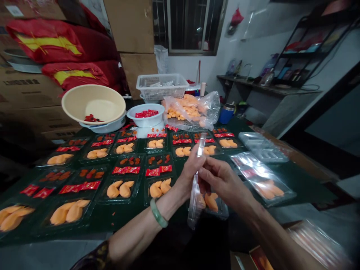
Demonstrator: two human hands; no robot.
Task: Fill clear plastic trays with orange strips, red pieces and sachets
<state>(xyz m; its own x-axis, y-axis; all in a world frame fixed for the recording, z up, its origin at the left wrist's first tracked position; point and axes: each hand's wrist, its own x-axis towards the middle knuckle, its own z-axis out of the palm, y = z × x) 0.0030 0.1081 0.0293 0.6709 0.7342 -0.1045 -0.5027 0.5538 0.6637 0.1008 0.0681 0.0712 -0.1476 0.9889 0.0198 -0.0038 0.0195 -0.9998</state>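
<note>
Two hands work above a dark green table (118, 219). The left hand (192, 168), with a green bangle (158, 213) on its wrist, is closed around the upper part of a clear plastic lid (194, 198), and this lid stands nearly upright on its edge. The right hand (222, 183) comes from the side, and its fingers press against the lid, so both hands seem to grasp it. The lid is just over a dark plastic tray (218, 210) holding orange pieces (210, 202), close to the table edge.

Many other trays (120, 189) lie in rows on the table, with orange pieces, small red-brown pieces or red sachets inside. Farther away stand a beige basin (93, 103), a white bowl (145, 120) of red sachets, and a plastic bag (191, 110) of orange pieces. To the right lies a stack of empty clear trays (263, 148).
</note>
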